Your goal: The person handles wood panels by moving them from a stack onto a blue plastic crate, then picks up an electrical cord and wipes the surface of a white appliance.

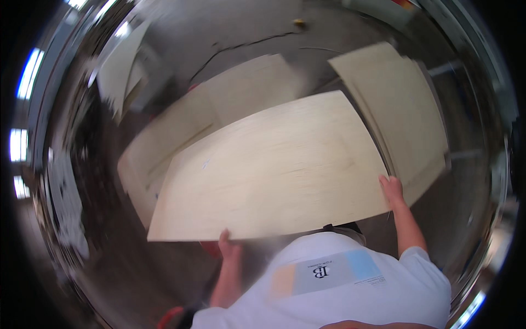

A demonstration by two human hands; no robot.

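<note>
A large pale plywood sheet [274,170] spans the middle of the head view, held in front of my body. My left hand [229,245] grips its near edge, the thumb on top and the other fingers hidden beneath. At the right edge, close to the near corner, my right hand [391,191] is closed round the same sheet. A small bluish mark shows on the sheet's left part. Beyond it lie more wooden sheets [241,90], partly covered by the held one.
To the right is a stack of pale sheets [400,104], close beside the held sheet's edge. A dark cable [241,45] runs over the grey floor at the back, near a small yellow object [298,22]. Upright pale panels [121,68] stand at the far left.
</note>
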